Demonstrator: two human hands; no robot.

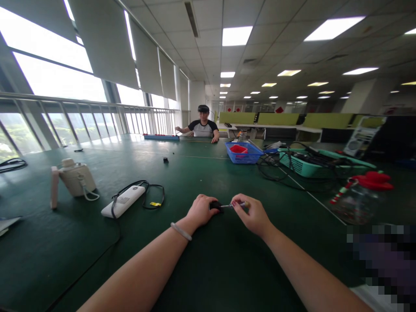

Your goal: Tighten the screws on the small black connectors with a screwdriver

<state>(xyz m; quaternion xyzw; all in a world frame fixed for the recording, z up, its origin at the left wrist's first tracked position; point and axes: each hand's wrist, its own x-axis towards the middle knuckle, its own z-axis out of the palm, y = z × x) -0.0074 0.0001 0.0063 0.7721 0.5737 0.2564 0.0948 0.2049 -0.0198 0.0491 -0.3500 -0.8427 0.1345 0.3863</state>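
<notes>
My left hand (200, 211) is closed around a small black part (216, 206) and rests on the green table (201, 268). My right hand (251, 215) pinches a small screwdriver (238, 204) with a clear, reddish handle. Its thin shaft points left, and the tip meets the black part. The two hands are close together at the middle of the table. A pale bracelet sits on my left wrist.
A white power bank (123, 201) with a black cable lies to the left, beside a cream bottle (76, 177). A clear jar with a red lid (360, 195) stands at right. Blue basket (243, 154) and green basket (305, 164) hold cables. A seated person (203, 125) works far across.
</notes>
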